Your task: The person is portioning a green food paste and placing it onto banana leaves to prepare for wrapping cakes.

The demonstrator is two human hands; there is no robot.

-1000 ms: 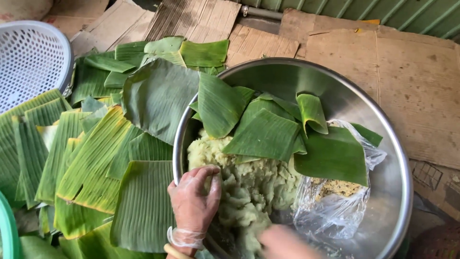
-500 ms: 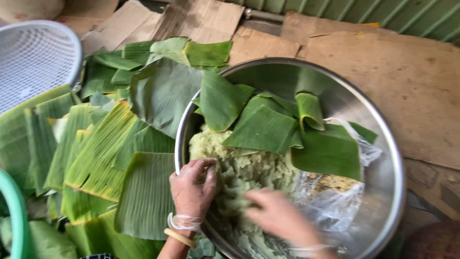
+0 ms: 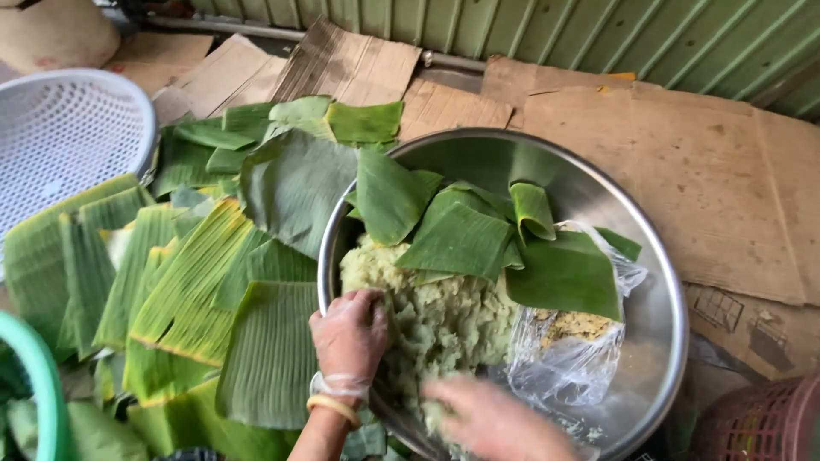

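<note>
Digging into the pale green sticky dough [image 3: 444,320] heaped in the steel bowl [image 3: 658,341], the gloved left hand [image 3: 348,337] clamps a soft, clingy lump best scooped from the edge, while the blurred right hand [image 3: 495,423] hides its grip.

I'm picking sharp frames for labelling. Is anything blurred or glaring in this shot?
Head view: the right hand is smeared by motion blur; the gloved left hand and pale green dough are sharp; soft daylight, mild sheen on the round steel bowl, no harsh glare.
</note>
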